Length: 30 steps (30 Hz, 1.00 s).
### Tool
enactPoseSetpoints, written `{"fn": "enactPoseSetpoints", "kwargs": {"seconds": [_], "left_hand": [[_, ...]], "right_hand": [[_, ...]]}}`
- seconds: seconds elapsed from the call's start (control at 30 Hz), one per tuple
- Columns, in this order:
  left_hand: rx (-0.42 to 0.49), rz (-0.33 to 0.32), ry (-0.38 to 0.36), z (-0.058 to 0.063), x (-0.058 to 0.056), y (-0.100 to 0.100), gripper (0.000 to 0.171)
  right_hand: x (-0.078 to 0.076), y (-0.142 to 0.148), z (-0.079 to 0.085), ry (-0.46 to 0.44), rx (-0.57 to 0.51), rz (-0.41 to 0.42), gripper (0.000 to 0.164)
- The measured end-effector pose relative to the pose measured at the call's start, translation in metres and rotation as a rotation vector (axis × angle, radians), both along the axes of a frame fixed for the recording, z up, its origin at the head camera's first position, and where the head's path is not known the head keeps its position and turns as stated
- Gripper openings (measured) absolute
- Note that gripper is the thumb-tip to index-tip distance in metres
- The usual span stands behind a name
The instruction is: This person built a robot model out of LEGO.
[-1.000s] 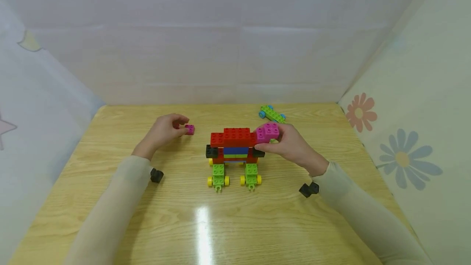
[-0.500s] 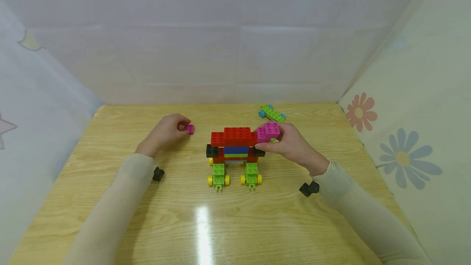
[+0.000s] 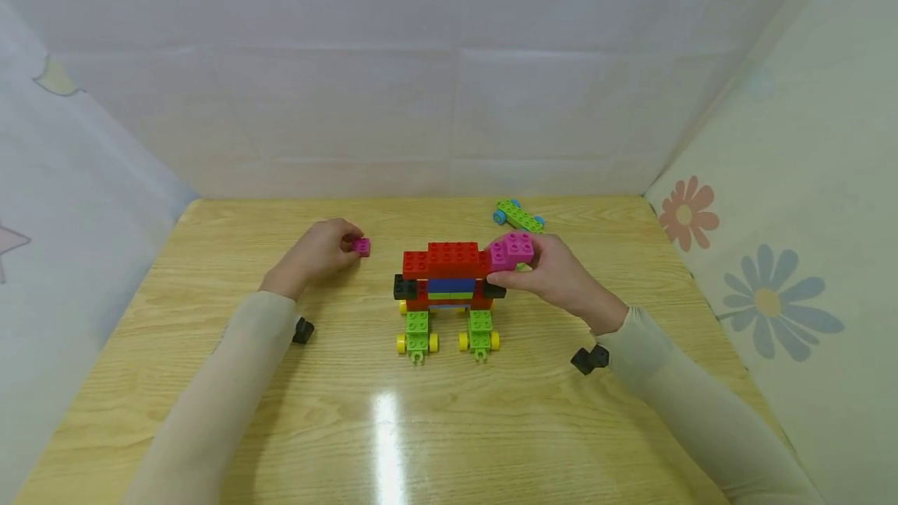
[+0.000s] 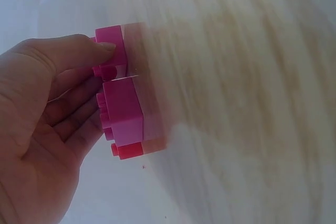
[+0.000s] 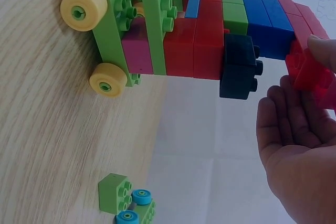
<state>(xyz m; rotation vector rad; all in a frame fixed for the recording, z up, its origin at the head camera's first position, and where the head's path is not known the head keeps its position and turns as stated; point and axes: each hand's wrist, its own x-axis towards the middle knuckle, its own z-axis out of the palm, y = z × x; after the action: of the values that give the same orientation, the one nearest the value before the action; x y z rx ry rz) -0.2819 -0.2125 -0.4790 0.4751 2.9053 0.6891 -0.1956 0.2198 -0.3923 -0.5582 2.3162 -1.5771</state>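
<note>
On the left side of the table, my left hand (image 3: 316,252) is at a small pink brick (image 3: 361,247). The left wrist view shows the thumb pressed on one pink brick (image 4: 110,51), with a second pink brick (image 4: 123,111) and a red brick (image 4: 130,150) close beside it. In the middle stands a built model with a stepped red top (image 3: 452,259), black side bricks (image 3: 404,287), a blue band (image 3: 450,286) and green wheeled bases (image 3: 417,323). My right hand (image 3: 561,275) grips the model's upper right end, around its pink bricks (image 3: 512,249), thumb nearest me.
Behind the model lies a green car base (image 3: 519,217) with blue wheels. Near it, a loose green brick (image 5: 113,192) appears in the right wrist view. The wooden table (image 3: 533,427) meets cloth-covered walls at the back and sides.
My left hand has moved slightly right and its fingers have closed in on the small pink brick. The right hand and the model stay nearly still.
</note>
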Motion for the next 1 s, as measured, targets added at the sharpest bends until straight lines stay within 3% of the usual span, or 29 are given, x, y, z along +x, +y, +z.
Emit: {"fn": "enactPoseSetpoints", "kwargs": {"seconds": [0.53,0.8,1.0], "left_hand": [[-0.002,-0.005,0.007,0.002,0.004,0.000,0.034],[0.070,0.014,-0.014,0.006,0.011,0.002,0.035],[0.133,0.018,0.001,0.016,0.022,0.008,0.037]], "right_hand": [[0.000,0.001,-0.001,-0.021,-0.002,0.003,0.042],[0.000,0.002,-0.001,-0.020,0.006,0.002,0.042],[0.001,0.003,0.000,-0.013,0.006,0.000,0.041]]}}
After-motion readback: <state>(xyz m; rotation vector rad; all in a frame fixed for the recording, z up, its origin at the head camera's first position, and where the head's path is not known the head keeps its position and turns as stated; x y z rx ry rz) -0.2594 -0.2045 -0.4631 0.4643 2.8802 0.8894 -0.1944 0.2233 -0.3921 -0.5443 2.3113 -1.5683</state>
